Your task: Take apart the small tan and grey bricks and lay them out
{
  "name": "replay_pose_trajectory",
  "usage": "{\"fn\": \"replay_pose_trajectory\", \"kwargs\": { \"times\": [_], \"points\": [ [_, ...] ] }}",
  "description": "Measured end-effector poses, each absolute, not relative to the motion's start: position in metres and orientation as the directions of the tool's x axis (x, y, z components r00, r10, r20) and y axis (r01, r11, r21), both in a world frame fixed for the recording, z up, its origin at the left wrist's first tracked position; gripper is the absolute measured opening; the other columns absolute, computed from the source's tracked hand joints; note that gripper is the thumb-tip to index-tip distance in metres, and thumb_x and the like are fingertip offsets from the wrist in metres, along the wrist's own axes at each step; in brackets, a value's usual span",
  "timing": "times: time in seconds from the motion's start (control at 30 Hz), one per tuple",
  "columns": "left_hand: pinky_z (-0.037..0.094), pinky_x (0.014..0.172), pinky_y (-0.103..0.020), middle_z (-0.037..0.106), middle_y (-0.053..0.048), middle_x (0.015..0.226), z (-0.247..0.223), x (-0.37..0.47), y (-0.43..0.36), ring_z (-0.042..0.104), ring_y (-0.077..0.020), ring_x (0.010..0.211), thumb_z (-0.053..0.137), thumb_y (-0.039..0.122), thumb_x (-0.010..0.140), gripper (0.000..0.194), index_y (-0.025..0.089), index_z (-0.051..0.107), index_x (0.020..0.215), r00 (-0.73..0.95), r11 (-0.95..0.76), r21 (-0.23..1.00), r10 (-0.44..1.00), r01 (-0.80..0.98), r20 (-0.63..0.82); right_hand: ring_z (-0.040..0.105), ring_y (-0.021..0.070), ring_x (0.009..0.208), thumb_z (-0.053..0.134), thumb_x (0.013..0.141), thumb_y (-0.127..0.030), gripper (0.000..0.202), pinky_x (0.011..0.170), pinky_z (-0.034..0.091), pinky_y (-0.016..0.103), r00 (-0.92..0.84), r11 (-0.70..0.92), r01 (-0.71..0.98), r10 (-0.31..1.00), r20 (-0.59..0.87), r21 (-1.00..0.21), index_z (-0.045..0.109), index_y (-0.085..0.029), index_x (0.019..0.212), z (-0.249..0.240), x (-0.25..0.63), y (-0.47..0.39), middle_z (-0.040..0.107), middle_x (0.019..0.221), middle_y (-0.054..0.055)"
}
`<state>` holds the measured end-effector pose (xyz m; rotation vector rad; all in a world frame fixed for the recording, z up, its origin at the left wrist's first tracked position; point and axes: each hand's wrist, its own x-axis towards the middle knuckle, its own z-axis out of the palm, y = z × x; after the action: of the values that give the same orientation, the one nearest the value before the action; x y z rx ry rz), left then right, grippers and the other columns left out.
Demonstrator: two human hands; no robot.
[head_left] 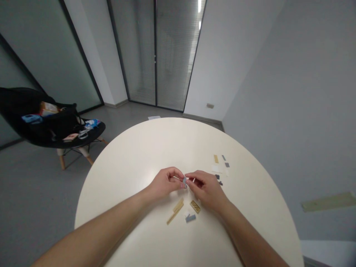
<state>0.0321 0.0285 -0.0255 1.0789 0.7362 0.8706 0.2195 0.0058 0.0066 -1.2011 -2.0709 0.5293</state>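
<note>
Over the middle of the round table, my left hand (168,181) pinches a small grey building-brick piece (184,181) between thumb and fingers. My right hand (204,185) meets it from the other side, its fingertips closed at the same piece. Whether the right fingers hold a second small part cannot be made out. Just below my hands lie a tan brick plate (195,207) with its hollow side up, a long thin tan piece (174,212) and a grey piece (190,218) beside a small whitish one.
Beyond my right hand, more pieces lie on the white table (133,155): a tan piece (216,158), a white plate (216,168) and several small grey ones. A black chair (30,137) with a bag (65,122) stands at the left.
</note>
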Motion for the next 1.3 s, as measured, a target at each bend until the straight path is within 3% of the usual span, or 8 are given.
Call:
{"fn": "replay_pose_trajectory", "kwargs": {
  "times": [0.17, 0.4, 0.63, 0.8, 1.0, 1.17, 1.3],
  "points": [
    [0.049, 0.065, -0.024, 0.067, -0.002, 0.078, -0.023, 0.032, 0.031, 0.065, -0.0110, 0.064, 0.082, 0.018, 0.059, 0.033, 0.012, 0.059, 0.083, 0.424, 0.190, 0.950, 0.903, -0.247, -0.071, 0.052, 0.0086, 0.056, 0.064, 0.082, -0.027, 0.027, 0.055, 0.046, 0.023, -0.405, 0.527, 0.540, 0.846, 0.347, -0.657, 0.066, -0.022, 0.109, 0.004, 0.220, 0.004, 0.064, 0.087, 0.004],
    [0.048, 0.063, -0.023, 0.067, -0.001, 0.070, -0.021, 0.032, 0.030, 0.063, -0.0102, 0.062, 0.078, 0.013, 0.059, 0.030, 0.013, 0.057, 0.081, 0.423, 0.191, 0.946, 0.904, -0.262, -0.065, 0.053, 0.0105, 0.064, 0.067, 0.079, -0.020, 0.035, 0.064, 0.048, 0.025, -0.434, 0.566, 0.606, 0.824, 0.365, -0.559, 0.062, -0.023, 0.113, -0.001, 0.219, 0.004, 0.061, 0.091, 0.004],
    [0.044, 0.057, -0.021, 0.063, 0.001, 0.059, -0.024, 0.031, 0.032, 0.057, -0.0090, 0.054, 0.075, 0.030, 0.070, 0.026, 0.014, 0.058, 0.082, 0.393, 0.141, 0.970, 0.918, -0.200, -0.052, 0.054, 0.0121, 0.066, 0.063, 0.082, -0.023, 0.031, 0.064, 0.048, 0.026, -0.455, 0.583, 0.627, 0.813, 0.363, -0.518, 0.061, -0.022, 0.113, -0.001, 0.217, 0.002, 0.061, 0.088, 0.004],
    [0.045, 0.062, -0.024, 0.067, -0.002, 0.067, -0.022, 0.031, 0.031, 0.063, -0.0125, 0.062, 0.074, 0.036, 0.071, 0.031, 0.014, 0.058, 0.086, 0.384, 0.161, 0.960, 0.921, -0.230, -0.062, 0.055, 0.0125, 0.065, 0.061, 0.085, -0.031, 0.029, 0.062, 0.048, 0.026, -0.413, 0.562, 0.663, 0.826, 0.384, -0.495, 0.063, -0.020, 0.111, 0.007, 0.233, 0.010, 0.063, 0.087, 0.005],
    [0.044, 0.059, -0.023, 0.067, -0.003, 0.067, -0.020, 0.031, 0.030, 0.061, -0.0117, 0.058, 0.077, 0.035, 0.067, 0.031, 0.013, 0.060, 0.081, 0.390, 0.189, 0.960, 0.916, -0.205, -0.097, 0.055, 0.0133, 0.058, 0.062, 0.079, -0.041, 0.032, 0.059, 0.046, 0.028, -0.111, 0.304, 0.833, 0.910, 0.398, -0.463, 0.070, -0.018, 0.099, 0.008, 0.299, 0.041, 0.066, 0.078, 0.005],
    [0.045, 0.059, -0.023, 0.066, -0.001, 0.065, -0.020, 0.030, 0.030, 0.060, -0.0112, 0.058, 0.077, 0.033, 0.066, 0.027, 0.013, 0.061, 0.077, 0.402, 0.174, 0.971, 0.911, -0.164, -0.096, 0.061, 0.0170, 0.065, 0.064, 0.071, -0.042, 0.039, 0.065, 0.045, 0.029, 0.182, -0.030, 0.894, 0.936, 0.301, -0.448, 0.073, -0.017, 0.100, 0.002, 0.354, 0.054, 0.069, 0.074, 0.004],
    [0.045, 0.059, -0.023, 0.064, -0.001, 0.065, -0.024, 0.029, 0.031, 0.060, -0.0105, 0.058, 0.074, 0.033, 0.069, 0.025, 0.013, 0.061, 0.078, 0.423, 0.146, 0.980, 0.903, -0.138, -0.075, 0.062, 0.0183, 0.063, 0.066, 0.068, -0.043, 0.044, 0.061, 0.043, 0.028, 0.256, -0.161, 0.882, 0.953, 0.163, -0.444, 0.074, -0.015, 0.100, -0.004, 0.379, 0.055, 0.070, 0.071, 0.004]
  ]
}}
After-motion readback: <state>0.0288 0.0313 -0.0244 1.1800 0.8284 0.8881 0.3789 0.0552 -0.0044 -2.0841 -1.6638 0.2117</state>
